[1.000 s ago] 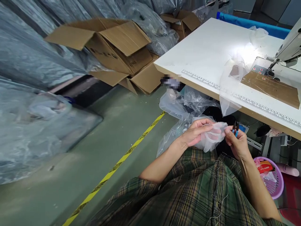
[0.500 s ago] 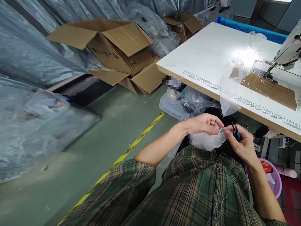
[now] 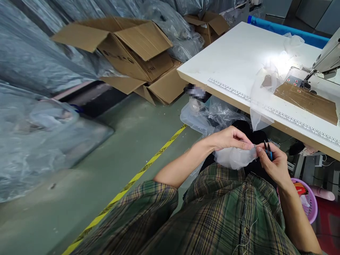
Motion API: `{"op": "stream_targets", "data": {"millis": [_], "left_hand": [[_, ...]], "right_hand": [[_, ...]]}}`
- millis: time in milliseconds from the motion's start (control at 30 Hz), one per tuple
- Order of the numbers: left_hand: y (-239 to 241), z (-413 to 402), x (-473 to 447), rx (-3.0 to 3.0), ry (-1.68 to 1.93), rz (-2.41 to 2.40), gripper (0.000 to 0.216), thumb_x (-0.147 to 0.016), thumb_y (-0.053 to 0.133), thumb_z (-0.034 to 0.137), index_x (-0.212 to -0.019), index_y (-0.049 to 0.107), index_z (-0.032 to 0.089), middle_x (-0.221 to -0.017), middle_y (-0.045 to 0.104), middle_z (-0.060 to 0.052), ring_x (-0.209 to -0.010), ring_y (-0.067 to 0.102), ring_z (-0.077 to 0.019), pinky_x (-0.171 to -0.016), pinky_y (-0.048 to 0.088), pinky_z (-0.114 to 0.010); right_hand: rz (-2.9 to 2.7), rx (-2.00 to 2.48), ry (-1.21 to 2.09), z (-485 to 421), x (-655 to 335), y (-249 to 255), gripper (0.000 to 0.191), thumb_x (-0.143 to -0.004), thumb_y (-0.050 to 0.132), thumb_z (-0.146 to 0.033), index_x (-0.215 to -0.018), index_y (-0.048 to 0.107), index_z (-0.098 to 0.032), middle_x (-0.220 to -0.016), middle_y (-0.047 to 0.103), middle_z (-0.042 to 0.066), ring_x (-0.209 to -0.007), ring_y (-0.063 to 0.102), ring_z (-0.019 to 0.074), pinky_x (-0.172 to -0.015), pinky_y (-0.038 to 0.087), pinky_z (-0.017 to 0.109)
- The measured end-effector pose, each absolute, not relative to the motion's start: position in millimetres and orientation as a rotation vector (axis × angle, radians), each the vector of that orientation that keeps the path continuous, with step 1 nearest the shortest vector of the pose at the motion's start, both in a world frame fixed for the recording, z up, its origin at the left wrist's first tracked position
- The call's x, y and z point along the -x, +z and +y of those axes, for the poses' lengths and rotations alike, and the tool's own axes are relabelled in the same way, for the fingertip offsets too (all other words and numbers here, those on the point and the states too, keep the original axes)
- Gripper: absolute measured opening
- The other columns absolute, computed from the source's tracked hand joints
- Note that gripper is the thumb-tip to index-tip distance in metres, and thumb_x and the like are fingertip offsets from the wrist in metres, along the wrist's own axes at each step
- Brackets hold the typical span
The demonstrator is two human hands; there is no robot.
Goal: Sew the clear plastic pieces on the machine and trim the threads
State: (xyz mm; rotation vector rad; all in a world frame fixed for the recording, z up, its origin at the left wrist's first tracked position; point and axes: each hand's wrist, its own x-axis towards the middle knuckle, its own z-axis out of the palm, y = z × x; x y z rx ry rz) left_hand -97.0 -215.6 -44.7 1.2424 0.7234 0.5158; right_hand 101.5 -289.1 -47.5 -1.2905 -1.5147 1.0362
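Over my lap hangs a piece of sheer white fabric (image 3: 233,158), bunched in soft folds. My left hand (image 3: 233,139) pinches its upper edge between thumb and fingers. Close beside it, my right hand (image 3: 273,159) grips the same edge with thumb and forefinger. Small thread snips (image 3: 268,151) with dark blades and blue handles are tucked in my right hand, blades pointing up. Another strip of sheer fabric (image 3: 261,102) lies on the white sewing table (image 3: 228,53) and droops over its front edge.
A sewing machine (image 3: 325,60) stands at the table's right, with a printed ruler along the front edge. Open cardboard boxes (image 3: 138,53) and plastic-wrapped bundles (image 3: 39,141) are on the left. A purple basket (image 3: 313,205) sits low at my right. Yellow tape (image 3: 148,165) crosses the floor.
My left hand's fingers have closed into a pinch nearer my right hand, on the fabric edge. The view has shifted slightly. The snips stay in my right hand.
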Motion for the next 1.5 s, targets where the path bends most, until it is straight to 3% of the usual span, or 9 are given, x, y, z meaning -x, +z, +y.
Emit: {"op": "stream_targets", "data": {"millis": [133, 233, 333, 567, 800, 1033, 1267, 1400, 1500], "left_hand": [[-38, -221, 95, -1.264, 0.567, 0.741, 0.020, -0.071, 0.084, 0.029, -0.078, 0.074, 0.013, -0.074, 0.071, -0.001, -0.071, 0.062, -0.0099, -0.071, 0.050, -0.024], [-34, -225, 94, -1.275, 0.567, 0.668, 0.018, -0.075, 0.079, 0.027, -0.076, 0.070, 0.012, -0.072, 0.070, -0.001, -0.069, 0.062, -0.0093, -0.071, 0.050, -0.024], [-32, -226, 94, -1.293, 0.534, 0.619, 0.018, -0.075, 0.078, 0.028, -0.075, 0.068, 0.013, -0.073, 0.072, -0.003, -0.069, 0.063, -0.0101, -0.070, 0.050, -0.024], [-27, -227, 94, -1.416, 0.492, 0.675, 0.017, -0.077, 0.075, 0.029, -0.076, 0.070, 0.013, -0.076, 0.072, -0.004, -0.074, 0.064, -0.0121, -0.072, 0.050, -0.025], [-31, -228, 92, -1.602, 0.512, 0.780, 0.020, -0.079, 0.074, 0.032, -0.076, 0.070, 0.013, -0.072, 0.067, -0.002, -0.070, 0.059, -0.0115, -0.066, 0.044, -0.023], [-32, -230, 92, -1.637, 0.467, 0.738, 0.017, -0.081, 0.070, 0.029, -0.077, 0.070, 0.012, -0.071, 0.067, -0.002, -0.067, 0.058, -0.0108, -0.064, 0.043, -0.023], [-38, -231, 89, -1.558, 0.483, 0.718, 0.013, -0.080, 0.073, 0.026, -0.077, 0.071, 0.013, -0.078, 0.072, -0.003, -0.076, 0.065, -0.0129, -0.073, 0.050, -0.024], [-38, -231, 89, -1.532, 0.499, 0.709, 0.011, -0.079, 0.073, 0.024, -0.076, 0.071, 0.013, -0.078, 0.073, -0.003, -0.076, 0.065, -0.0123, -0.075, 0.051, -0.024], [-38, -231, 90, -1.492, 0.494, 0.688, 0.013, -0.079, 0.074, 0.025, -0.078, 0.072, 0.013, -0.079, 0.074, -0.004, -0.076, 0.066, -0.0128, -0.075, 0.051, -0.025]], "right_hand": [[-1.545, 1.350, 1.231, -299, -108, -56, 0.050, -0.089, 0.054, -0.066, -0.078, 0.065, -0.019, -0.048, 0.047, -0.006, -0.040, 0.039, 0.0095, -0.042, 0.033, 0.024], [-1.510, 1.401, 1.225, -303, -112, -61, 0.063, -0.093, 0.037, -0.074, -0.085, 0.066, -0.019, -0.048, 0.048, -0.004, -0.044, 0.044, 0.0123, -0.047, 0.037, 0.026], [-1.507, 1.419, 1.107, -302, -110, -62, 0.068, -0.097, 0.024, -0.071, -0.089, 0.066, -0.019, -0.053, 0.051, -0.002, -0.049, 0.047, 0.0137, -0.051, 0.039, 0.028], [-1.781, 1.266, 0.820, -298, -101, -54, 0.052, -0.104, 0.031, -0.053, -0.079, 0.063, -0.021, -0.076, 0.059, 0.003, -0.067, 0.054, 0.0151, -0.063, 0.043, 0.029], [-1.907, 1.338, 0.580, -299, -102, -50, 0.047, -0.103, 0.034, -0.053, -0.076, 0.057, -0.022, -0.071, 0.058, 0.001, -0.060, 0.050, 0.0135, -0.057, 0.038, 0.027], [-1.778, 1.509, 0.888, -303, -97, -55, 0.059, -0.096, 0.029, -0.069, -0.062, 0.043, -0.023, -0.057, 0.042, -0.003, -0.050, 0.038, 0.0113, -0.049, 0.029, 0.027], [-1.435, 1.516, 1.067, -296, -107, -53, 0.070, -0.089, 0.028, -0.081, -0.082, 0.062, -0.021, -0.065, 0.052, 0.000, -0.056, 0.043, 0.0148, -0.052, 0.036, 0.028], [-1.404, 1.523, 1.092, -294, -108, -57, 0.071, -0.090, 0.028, -0.080, -0.081, 0.064, -0.020, -0.072, 0.060, 0.004, -0.059, 0.046, 0.0156, -0.055, 0.038, 0.030], [-1.544, 1.485, 1.036, -297, -107, -61, 0.066, -0.093, 0.031, -0.075, -0.077, 0.063, -0.021, -0.068, 0.058, 0.003, -0.061, 0.048, 0.0158, -0.060, 0.039, 0.030]]}}
